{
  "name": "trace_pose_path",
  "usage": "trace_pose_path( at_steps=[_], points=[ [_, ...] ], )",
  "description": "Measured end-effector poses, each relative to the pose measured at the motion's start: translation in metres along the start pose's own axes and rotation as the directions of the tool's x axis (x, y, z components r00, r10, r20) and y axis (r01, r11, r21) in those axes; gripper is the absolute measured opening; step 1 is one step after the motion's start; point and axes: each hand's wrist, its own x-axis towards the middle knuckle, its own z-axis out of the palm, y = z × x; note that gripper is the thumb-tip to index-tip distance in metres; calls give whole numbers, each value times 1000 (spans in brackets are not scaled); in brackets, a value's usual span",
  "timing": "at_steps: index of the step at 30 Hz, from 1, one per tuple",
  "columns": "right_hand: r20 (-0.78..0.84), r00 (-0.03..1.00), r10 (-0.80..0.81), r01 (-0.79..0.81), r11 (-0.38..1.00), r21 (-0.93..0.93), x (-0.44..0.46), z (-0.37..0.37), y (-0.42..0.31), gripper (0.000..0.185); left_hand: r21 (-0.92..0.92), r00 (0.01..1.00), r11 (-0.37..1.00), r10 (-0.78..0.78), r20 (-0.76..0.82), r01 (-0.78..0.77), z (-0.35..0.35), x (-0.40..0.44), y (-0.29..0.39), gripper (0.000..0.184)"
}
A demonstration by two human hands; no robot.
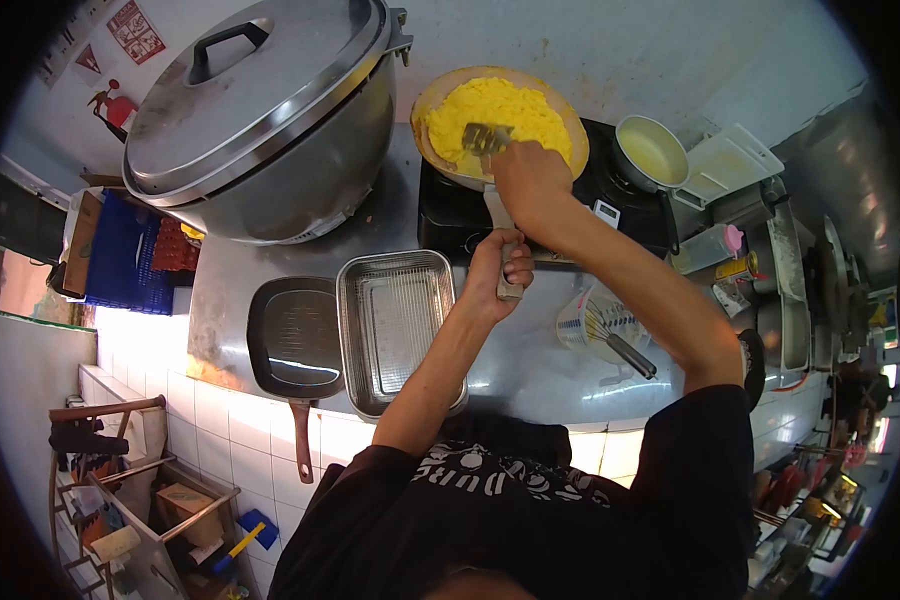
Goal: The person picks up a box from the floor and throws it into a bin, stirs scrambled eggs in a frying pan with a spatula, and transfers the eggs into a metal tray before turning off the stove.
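Note:
My left hand (498,270) is wrapped round the handle of a frying pan (578,165) on the black stove. Yellow scrambled eggs (505,105) cover most of the pan's inside. My right hand (532,180) reaches over the pan's near side, fingers closed on a spatula (487,138). The spatula's flat blade rests against the eggs; its grip is mostly hidden by my hand. Under my forearms are a rectangular metal tray (395,320) on the left and, on the right, a clear measuring jug (575,325) with a whisk (620,348) in it.
A large lidded cooker (280,140) stands left of the stove (450,210). A square black pan (295,335) lies beside the tray, its handle past the counter edge. Right of the stove are a small saucepan (652,150), a white board (725,165) and a pink-capped bottle (710,247).

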Motion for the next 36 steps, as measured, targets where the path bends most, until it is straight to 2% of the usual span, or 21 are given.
trace_pose_path(
  at_steps=[2, 4, 8, 10, 15, 17, 21, 23, 24, 25, 27, 28, 30, 31, 33, 36],
  points=[
    [-46, 998, 52, -50, 998, 40, 21, 11, 4, 11, -2, 1000, 1000, -19, -13, 19, -1, 1, 1, 9],
    [-90, 991, 98, -99, 995, -12, 33, 10, 9, 12, -1, 999, 1000, -8, -33, 8, 2, -1, -1, 8],
    [-133, 986, 99, -96, 995, 35, 42, 0, 36, 15, -2, 1000, 1000, -9, -16, 9, -1, 0, 0, 10],
    [-176, 984, 35, -54, 993, -107, 33, -30, 58, 17, -12, 1000, 1000, -14, -20, 13, 0, -1, 1, 10],
    [4, 995, 101, -100, 990, -103, 5, -91, 100, 20, -42, 999, 999, -28, -18, 28, -2, -1, 2, 9],
    [157, 984, 89, -65, 986, -150, -17, -104, 105, 27, -48, 998, 997, -60, -4, 60, -3, 1, 4, 9],
    [217, 968, 130, -83, 974, -211, -21, -59, 118, 24, -79, 997, 994, -75, 5, 75, -2, -1, 7, 9],
    [56, 993, 108, -95, 977, -193, -17, -22, 124, 22, -50, 996, 995, -85, 9, 85, -2, -2, 8, 9],
    [48, 983, 176, -167, 975, -148, -12, -14, 122, 22, -49, 996, 995, -87, 5, 87, -2, -2, 8, 9],
    [51, 983, 178, -169, 975, -146, -9, -7, 123, 22, -33, 996, 996, -86, -1, 85, -1, -3, 8, 9],
    [-74, 986, 149, -151, 988, -22, -5, 5, 125, 20, -11, 996, 996, -89, -9, 89, 0, -4, 8, 9],
    [-75, 985, 157, -159, 987, -19, 0, 15, 126, 20, -14, 996, 996, -92, -21, 91, 0, -4, 7, 9],
    [-127, 959, 254, -245, 966, 85, 10, 34, 126, 23, -9, 995, 995, -99, -34, 99, 1, -4, 8, 9],
    [-128, 956, 262, -252, 964, 89, 13, 39, 128, 23, -11, 995, 996, -91, -36, 90, 1, -4, 8, 9],
    [-86, 964, 251, -222, 941, 256, 11, 40, 126, 26, -8, 995, 996, -88, -43, 87, 1, -4, 6, 9],
    [-45, 971, 234, -223, 958, 182, -6, 9, 129, 30, -20, 998, 998, -59, -26, 59, -1, -2, 6, 9]
  ],
)
